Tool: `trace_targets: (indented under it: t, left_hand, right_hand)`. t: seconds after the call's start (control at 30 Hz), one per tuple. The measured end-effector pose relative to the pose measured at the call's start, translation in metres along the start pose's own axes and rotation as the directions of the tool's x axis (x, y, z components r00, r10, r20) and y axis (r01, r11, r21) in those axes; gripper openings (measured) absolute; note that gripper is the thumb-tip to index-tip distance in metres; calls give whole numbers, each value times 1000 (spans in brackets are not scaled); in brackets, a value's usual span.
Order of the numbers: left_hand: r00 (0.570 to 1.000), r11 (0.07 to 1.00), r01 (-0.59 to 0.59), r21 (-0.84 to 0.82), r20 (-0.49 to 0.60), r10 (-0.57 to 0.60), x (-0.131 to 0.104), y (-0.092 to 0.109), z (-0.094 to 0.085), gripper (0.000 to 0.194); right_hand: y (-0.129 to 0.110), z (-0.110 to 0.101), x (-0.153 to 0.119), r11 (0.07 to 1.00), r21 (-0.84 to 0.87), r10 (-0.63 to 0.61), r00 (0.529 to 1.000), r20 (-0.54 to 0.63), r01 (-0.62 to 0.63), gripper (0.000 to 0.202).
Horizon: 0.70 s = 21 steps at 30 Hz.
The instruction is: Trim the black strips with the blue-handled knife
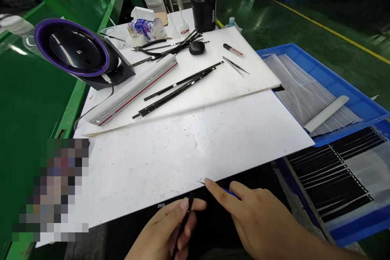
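Observation:
My left hand (170,227) is closed at the table's front edge, pinching a narrow black strip (190,201) between thumb and fingers. The strip stands tilted, its lower part running down beside the palm. Just to the right, my right hand (256,211) is closed around a blue-handled pointed tool (231,193). Its index finger stretches along the tool toward the thin dark tip. That tip is near the table edge, apart from the strip; most of the handle is hidden by the fingers.
On a white foam board (243,69) lie several black strips (179,89), a grey ruler-like bar (137,89), tweezers (234,66), a red-and-black knife (233,50), pliers (149,46) and a black case (197,47). A fan (76,48) stands left, a black bottle (203,8) behind, blue trays (365,105) right.

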<state>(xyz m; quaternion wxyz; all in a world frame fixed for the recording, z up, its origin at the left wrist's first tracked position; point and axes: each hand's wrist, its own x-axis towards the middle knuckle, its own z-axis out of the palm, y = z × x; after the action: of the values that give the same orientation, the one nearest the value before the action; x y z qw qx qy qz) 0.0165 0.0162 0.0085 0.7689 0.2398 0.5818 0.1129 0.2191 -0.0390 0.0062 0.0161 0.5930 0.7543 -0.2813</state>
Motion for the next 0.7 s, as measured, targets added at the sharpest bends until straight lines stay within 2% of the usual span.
trace_targets:
  t: [0.13,0.27,0.4,0.53,0.7]
  left_hand:
    - [999,1000,25,-9,20,-25,3,1,8,31]
    - [1000,997,6,83,30,-9,8,-5,7,38]
    - [999,996,-23,88,34,20,7,-6,5,42]
    - [999,993,-43,107,-11,44,6,-3,7,42]
    - [1000,994,-23,110,-17,26,8,-3,6,44]
  right_hand:
    - [-6,3,3,1000,-11,-21,1000,14,21,86]
    - [-8,5,6,1000,0,-29,1000,-3,29,83]
    - [-7,3,6,999,-9,-39,999,-18,39,83]
    - [-7,1,7,999,-5,-33,999,-19,33,83]
    - [-4,0,9,999,0,-48,999,-24,48,83]
